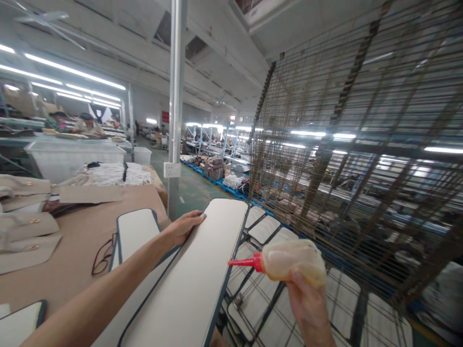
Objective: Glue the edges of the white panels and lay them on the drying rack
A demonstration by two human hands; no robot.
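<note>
A panel (197,272) lies between my left fingers (197,218) and the bottle (292,258) in my right hand (307,300); left of both, glasses (103,260) on the table (77,233) (beside another panel (136,230)).

Eyeglasses (103,260) on brown table (83,231); socket (171,169) on pole (176,96).

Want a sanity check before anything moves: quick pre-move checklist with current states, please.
1. Left hand gripping the long white panel: ok, at its left edge.
2. Right hand holding the squeeze bottle: ok, bottle lies roughly sideways.
3. Red nozzle aimed at the panel: ok, points toward its right edge.
4. Nozzle tip touching the panel: cannot tell from this one view.
5. Eyeglasses away from the bottle: ok, on the table across the panel from it.
</note>
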